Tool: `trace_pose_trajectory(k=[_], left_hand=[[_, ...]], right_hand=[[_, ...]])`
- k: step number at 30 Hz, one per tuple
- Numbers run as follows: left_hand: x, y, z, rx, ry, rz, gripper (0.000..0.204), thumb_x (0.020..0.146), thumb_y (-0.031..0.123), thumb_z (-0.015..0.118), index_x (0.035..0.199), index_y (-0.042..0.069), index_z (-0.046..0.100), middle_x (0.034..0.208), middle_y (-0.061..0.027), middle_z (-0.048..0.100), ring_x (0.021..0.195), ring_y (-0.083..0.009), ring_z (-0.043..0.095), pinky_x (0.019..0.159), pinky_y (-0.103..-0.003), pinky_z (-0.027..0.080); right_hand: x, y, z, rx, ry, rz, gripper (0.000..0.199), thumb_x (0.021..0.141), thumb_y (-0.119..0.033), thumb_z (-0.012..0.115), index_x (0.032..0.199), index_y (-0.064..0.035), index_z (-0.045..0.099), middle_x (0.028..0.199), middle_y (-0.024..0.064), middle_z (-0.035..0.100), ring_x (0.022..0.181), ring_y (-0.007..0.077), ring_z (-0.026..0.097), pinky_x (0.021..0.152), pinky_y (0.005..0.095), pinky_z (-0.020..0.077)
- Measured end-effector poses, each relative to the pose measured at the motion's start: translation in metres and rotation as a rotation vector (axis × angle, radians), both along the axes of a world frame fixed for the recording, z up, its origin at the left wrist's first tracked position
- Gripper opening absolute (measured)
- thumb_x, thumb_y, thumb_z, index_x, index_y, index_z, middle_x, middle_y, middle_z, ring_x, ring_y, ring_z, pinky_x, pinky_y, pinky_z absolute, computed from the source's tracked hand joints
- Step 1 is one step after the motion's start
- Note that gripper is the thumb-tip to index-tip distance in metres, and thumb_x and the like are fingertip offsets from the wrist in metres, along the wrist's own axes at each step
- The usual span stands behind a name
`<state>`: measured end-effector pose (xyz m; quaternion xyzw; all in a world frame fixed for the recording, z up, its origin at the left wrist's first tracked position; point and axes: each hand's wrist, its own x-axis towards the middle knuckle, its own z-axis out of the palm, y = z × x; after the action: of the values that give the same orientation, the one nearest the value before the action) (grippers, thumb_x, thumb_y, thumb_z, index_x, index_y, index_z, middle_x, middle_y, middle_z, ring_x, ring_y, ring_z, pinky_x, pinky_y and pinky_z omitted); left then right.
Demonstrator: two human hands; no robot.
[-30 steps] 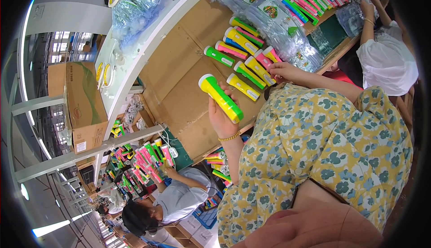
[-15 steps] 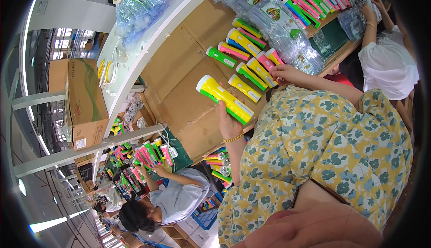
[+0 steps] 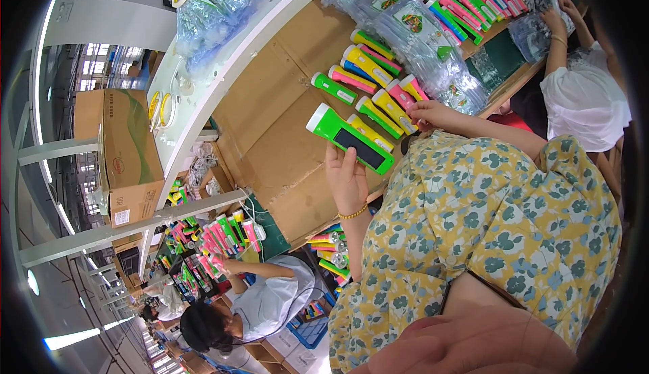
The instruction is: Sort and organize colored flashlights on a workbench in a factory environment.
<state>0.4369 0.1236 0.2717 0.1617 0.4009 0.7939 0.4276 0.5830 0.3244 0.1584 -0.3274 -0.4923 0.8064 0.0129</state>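
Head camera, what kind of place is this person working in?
Most likely a factory packing line. Rows of coloured flashlights lie on a cardboard-covered bench, the left hand holds a green flashlight, and a co-worker sits at a similar bench with more.

Your torch (image 3: 349, 138) is bright green with a white head and a black panel. Your dress (image 3: 487, 239) is yellow with blue-grey flowers. Table torches (image 3: 378, 97) are yellow, pink, green.

Cardboard-covered bench (image 3: 270, 130): loose torches (image 3: 368, 86), bagged torches (image 3: 422, 36) lying on it.
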Motion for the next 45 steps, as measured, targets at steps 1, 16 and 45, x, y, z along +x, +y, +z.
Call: trace_pose_trajectory(k=[1, 16, 45], left_hand=[[0.002, 0.001, -0.001, -0.047, 0.030, 0.059, 0.048, 0.089, 0.000, 0.048, 0.133, 0.002, 0.032, 0.123, -0.0114, 0.049, 0.110, -0.0224, 0.052, 0.091, -0.036, 0.045], [-0.011, -0.006, -0.013, -0.076, -0.014, 0.133, 0.040, 0.090, 0.002, 0.049, 0.128, 0.003, 0.037, 0.115, -0.0112, 0.054, 0.102, -0.0207, 0.057, 0.087, -0.035, 0.050], [-0.009, -0.017, -0.035, -0.377, 0.998, 0.547, 0.048, 0.071, -0.009, 0.069, 0.112, 0.000, 0.044, 0.113, -0.0127, 0.056, 0.099, -0.0178, 0.057, 0.084, -0.030, 0.048]], right_hand=[[0.001, 0.000, 0.000, 0.004, -0.005, 0.004, 0.025, 0.088, -0.024, 0.056, 0.103, -0.0045, 0.055, 0.083, 0.0026, 0.056, 0.063, 0.0092, 0.052, 0.058, 0.0222, 0.0450], [-0.007, -0.004, -0.016, 0.027, -0.034, 0.029, 0.026, 0.088, -0.028, 0.055, 0.100, -0.0046, 0.057, 0.083, 0.0028, 0.057, 0.065, 0.0097, 0.053, 0.061, 0.0225, 0.0457], [-0.015, -0.006, -0.012, 0.106, -0.064, 0.132, 0.022, 0.091, -0.024, 0.052, 0.105, -0.0084, 0.058, 0.083, 0.0007, 0.058, 0.065, 0.0079, 0.056, 0.056, 0.0223, 0.0456]])
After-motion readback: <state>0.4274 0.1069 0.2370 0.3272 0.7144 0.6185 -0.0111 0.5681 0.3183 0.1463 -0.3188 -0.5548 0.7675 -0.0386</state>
